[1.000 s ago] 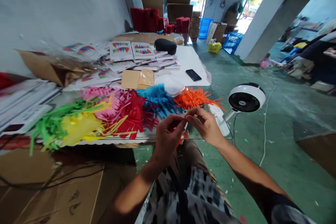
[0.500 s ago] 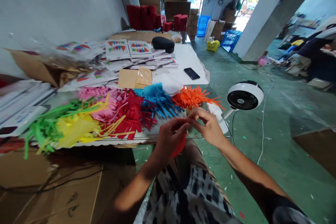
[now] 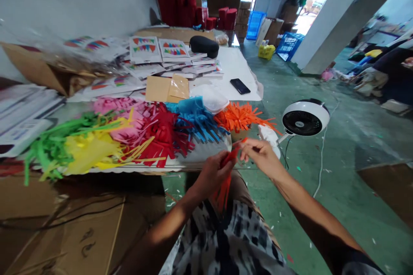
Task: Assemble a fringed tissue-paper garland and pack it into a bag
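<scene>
the left hand (image 3: 211, 175) grips a strip of orange paper fringe (image 3: 225, 182) hanging at six o'clock; the right hand (image 3: 260, 157) pinches its upper tip. farther off: orange fringe pile (image 3: 240, 117) at twelve, desk fan (image 3: 305, 118) at two.

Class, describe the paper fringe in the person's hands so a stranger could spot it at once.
Find the table's near edge, heaped with coloured paper fringes. There the left hand and right hand hold a red-orange cut-paper fringe, the only one lifted, its strips hanging over patterned shorts.
</scene>
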